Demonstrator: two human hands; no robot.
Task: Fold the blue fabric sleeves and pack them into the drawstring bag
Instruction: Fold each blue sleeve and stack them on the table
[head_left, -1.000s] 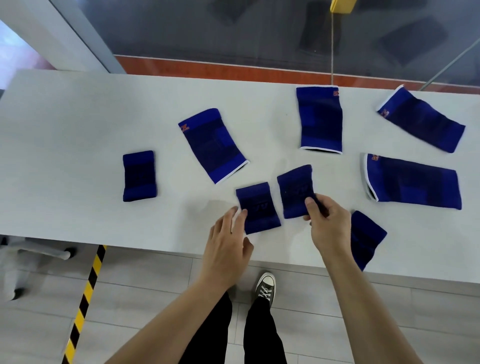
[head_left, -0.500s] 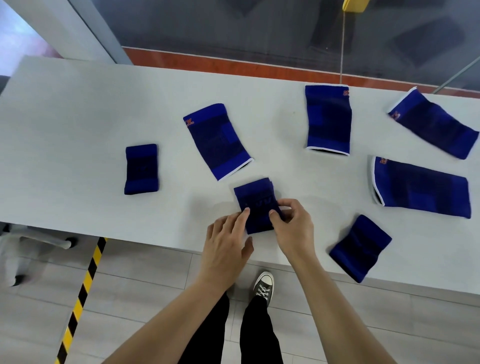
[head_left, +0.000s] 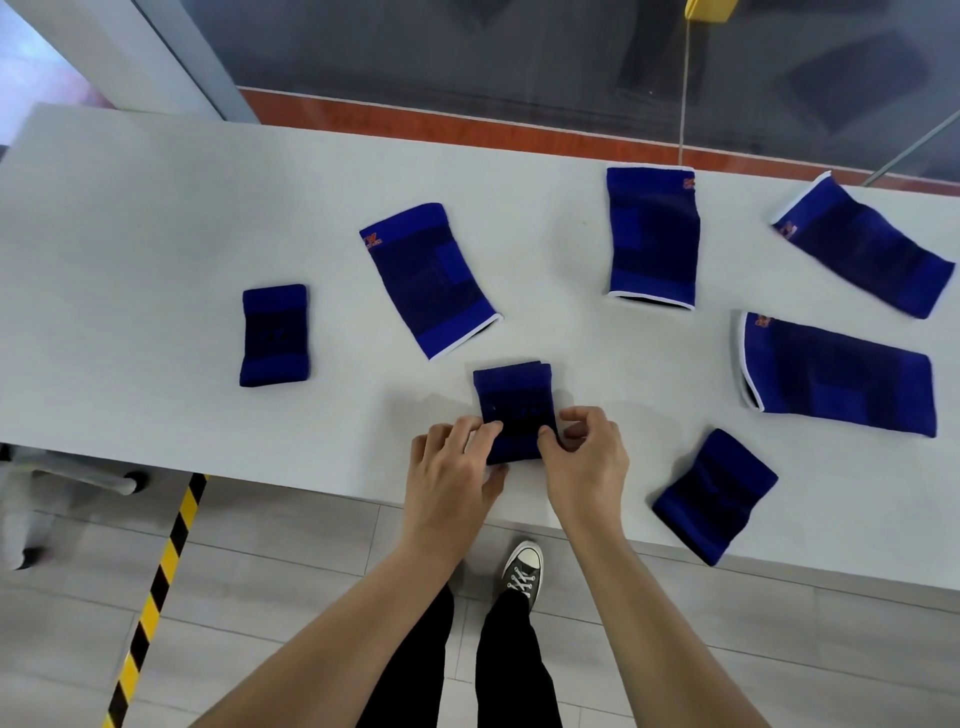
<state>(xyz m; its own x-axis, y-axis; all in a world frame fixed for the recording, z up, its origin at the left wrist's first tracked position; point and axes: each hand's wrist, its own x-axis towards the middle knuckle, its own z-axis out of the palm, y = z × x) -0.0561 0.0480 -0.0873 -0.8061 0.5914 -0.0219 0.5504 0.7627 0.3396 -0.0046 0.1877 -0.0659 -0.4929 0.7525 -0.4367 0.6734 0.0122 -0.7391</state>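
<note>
Two folded blue sleeves lie stacked (head_left: 514, 400) near the table's front edge. My left hand (head_left: 452, 473) pinches the stack's near left corner and my right hand (head_left: 587, 462) pinches its near right corner. Another folded sleeve (head_left: 274, 335) lies at the left and one more (head_left: 714, 493) at the front right. Several unfolded blue sleeves lie flat: one at centre (head_left: 428, 278), one at the back (head_left: 652, 236), one at the far right corner (head_left: 865, 244) and one at the right (head_left: 839, 382). No drawstring bag is in view.
The white table (head_left: 156, 234) has its front edge just under my hands. A glass wall with a red sill runs behind it. A yellow-black floor stripe (head_left: 156, 597) and a chair base (head_left: 67, 473) are at the lower left.
My right hand carried its folded sleeve leftward and laid it on top of the one under my left hand. Both hands now grip the stack's near corners.
</note>
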